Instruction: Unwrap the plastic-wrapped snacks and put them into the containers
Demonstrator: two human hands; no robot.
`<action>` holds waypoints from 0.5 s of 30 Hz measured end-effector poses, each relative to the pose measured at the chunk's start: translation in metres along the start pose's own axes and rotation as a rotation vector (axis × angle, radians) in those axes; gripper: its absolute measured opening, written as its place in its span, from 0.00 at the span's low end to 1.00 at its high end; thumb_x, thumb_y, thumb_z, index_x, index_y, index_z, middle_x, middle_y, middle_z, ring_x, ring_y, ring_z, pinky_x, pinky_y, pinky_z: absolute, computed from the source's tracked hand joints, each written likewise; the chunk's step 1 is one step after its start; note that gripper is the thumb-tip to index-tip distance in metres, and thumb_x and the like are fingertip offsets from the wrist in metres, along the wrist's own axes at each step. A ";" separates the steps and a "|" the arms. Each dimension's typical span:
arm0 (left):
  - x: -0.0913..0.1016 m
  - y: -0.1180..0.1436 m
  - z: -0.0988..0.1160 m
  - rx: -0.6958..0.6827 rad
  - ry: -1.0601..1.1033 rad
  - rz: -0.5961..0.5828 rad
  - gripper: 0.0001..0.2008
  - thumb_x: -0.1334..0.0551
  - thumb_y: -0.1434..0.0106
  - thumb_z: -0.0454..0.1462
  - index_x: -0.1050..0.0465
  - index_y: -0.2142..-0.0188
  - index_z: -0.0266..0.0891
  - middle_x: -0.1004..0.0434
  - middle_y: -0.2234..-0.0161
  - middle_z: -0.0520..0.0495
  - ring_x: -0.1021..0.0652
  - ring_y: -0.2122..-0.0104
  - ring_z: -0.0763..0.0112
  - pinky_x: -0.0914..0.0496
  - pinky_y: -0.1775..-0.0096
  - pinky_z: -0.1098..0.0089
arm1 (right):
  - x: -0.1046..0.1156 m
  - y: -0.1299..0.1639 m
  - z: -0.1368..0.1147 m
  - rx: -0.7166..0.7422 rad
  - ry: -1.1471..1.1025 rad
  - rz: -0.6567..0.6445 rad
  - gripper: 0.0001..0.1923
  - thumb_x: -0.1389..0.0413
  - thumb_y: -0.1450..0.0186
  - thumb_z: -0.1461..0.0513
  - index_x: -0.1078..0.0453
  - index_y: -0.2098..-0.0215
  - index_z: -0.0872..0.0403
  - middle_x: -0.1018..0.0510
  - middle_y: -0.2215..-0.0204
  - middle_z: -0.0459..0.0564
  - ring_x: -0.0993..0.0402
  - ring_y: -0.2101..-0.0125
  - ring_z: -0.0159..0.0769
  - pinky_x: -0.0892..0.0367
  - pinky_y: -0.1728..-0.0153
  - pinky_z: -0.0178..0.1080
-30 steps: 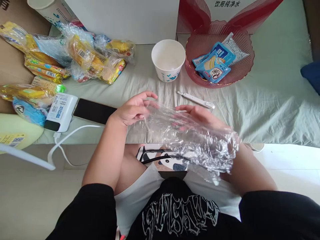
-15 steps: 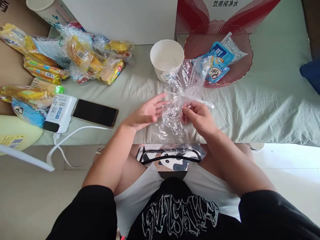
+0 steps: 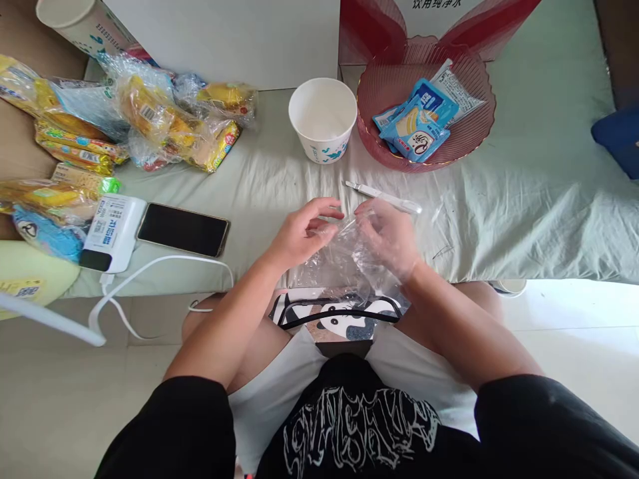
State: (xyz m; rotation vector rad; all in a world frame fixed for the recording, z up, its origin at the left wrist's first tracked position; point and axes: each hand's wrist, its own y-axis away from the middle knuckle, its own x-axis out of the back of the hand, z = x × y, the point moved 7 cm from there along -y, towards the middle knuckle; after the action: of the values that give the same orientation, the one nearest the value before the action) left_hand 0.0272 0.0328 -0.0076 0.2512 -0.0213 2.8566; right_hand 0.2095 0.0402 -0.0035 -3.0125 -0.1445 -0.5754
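Clear plastic film sits crumpled at frame centre, half over my right hand, which seems inside it; my left hand pinches its edge. I judge the thin film could tear if tugged apart.

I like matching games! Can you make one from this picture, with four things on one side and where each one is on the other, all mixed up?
Things:
1. white paper cup
2. black smartphone
3. blue snack packets
4. clear crinkly plastic film

Places:
A. inside the red ribbed bowl
B. between the left hand and right hand
C. just left of the red bowl
D. beside the white power bank

Pairs: 1-C, 2-D, 3-A, 4-B
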 end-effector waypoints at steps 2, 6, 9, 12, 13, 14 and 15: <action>0.005 0.000 0.004 -0.011 0.001 0.056 0.17 0.30 0.37 0.51 0.19 0.58 0.41 0.14 0.63 0.43 0.17 0.65 0.64 0.24 0.62 0.67 | -0.001 0.003 -0.003 0.007 0.004 -0.033 0.05 0.41 0.36 0.56 0.26 0.66 0.49 0.23 0.74 0.43 0.31 0.75 0.32 0.34 0.71 0.39; 0.011 0.002 0.002 0.080 0.236 0.071 0.23 0.32 0.38 0.58 0.19 0.60 0.42 0.18 0.74 0.48 0.20 0.76 0.65 0.26 0.72 0.66 | -0.005 0.008 -0.008 -0.010 -0.177 -0.149 0.12 0.41 0.32 0.49 0.28 0.59 0.47 0.33 0.80 0.39 0.38 0.81 0.30 0.39 0.77 0.37; 0.010 0.003 -0.001 0.182 0.390 0.039 0.19 0.30 0.40 0.55 0.22 0.59 0.45 0.21 0.78 0.52 0.23 0.83 0.66 0.29 0.78 0.67 | -0.005 0.008 -0.014 -0.002 -0.349 -0.178 0.19 0.41 0.33 0.41 0.29 0.61 0.46 0.31 0.78 0.41 0.37 0.80 0.31 0.36 0.77 0.38; 0.016 0.001 0.001 0.179 0.430 0.086 0.12 0.30 0.43 0.47 0.25 0.67 0.43 0.24 0.79 0.53 0.23 0.82 0.67 0.29 0.79 0.68 | -0.001 0.005 -0.014 -0.037 -0.421 -0.181 0.21 0.39 0.36 0.40 0.29 0.67 0.47 0.28 0.75 0.44 0.32 0.76 0.34 0.31 0.73 0.41; 0.018 -0.001 0.002 0.167 0.428 0.098 0.11 0.31 0.44 0.45 0.26 0.71 0.42 0.24 0.78 0.52 0.23 0.80 0.67 0.28 0.78 0.68 | 0.000 0.005 -0.013 -0.055 -0.429 -0.184 0.22 0.40 0.36 0.40 0.28 0.68 0.47 0.27 0.75 0.45 0.30 0.75 0.35 0.30 0.72 0.42; 0.019 -0.002 0.001 0.158 0.428 0.101 0.10 0.32 0.45 0.45 0.26 0.74 0.41 0.24 0.77 0.50 0.22 0.79 0.67 0.27 0.76 0.67 | 0.001 0.004 -0.011 -0.066 -0.434 -0.186 0.23 0.42 0.36 0.39 0.28 0.69 0.48 0.26 0.74 0.46 0.28 0.74 0.37 0.28 0.70 0.43; 0.019 -0.004 0.000 0.152 0.430 0.093 0.11 0.34 0.45 0.45 0.27 0.76 0.40 0.23 0.77 0.48 0.22 0.77 0.67 0.26 0.75 0.66 | 0.002 0.004 -0.010 -0.066 -0.435 -0.186 0.25 0.45 0.35 0.38 0.27 0.69 0.49 0.25 0.73 0.47 0.26 0.72 0.39 0.27 0.68 0.45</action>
State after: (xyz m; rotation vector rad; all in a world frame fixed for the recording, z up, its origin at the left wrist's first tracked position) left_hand 0.0100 0.0416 -0.0040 -0.3454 0.2752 2.9440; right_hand 0.2082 0.0357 0.0058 -3.1600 -0.4389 0.0787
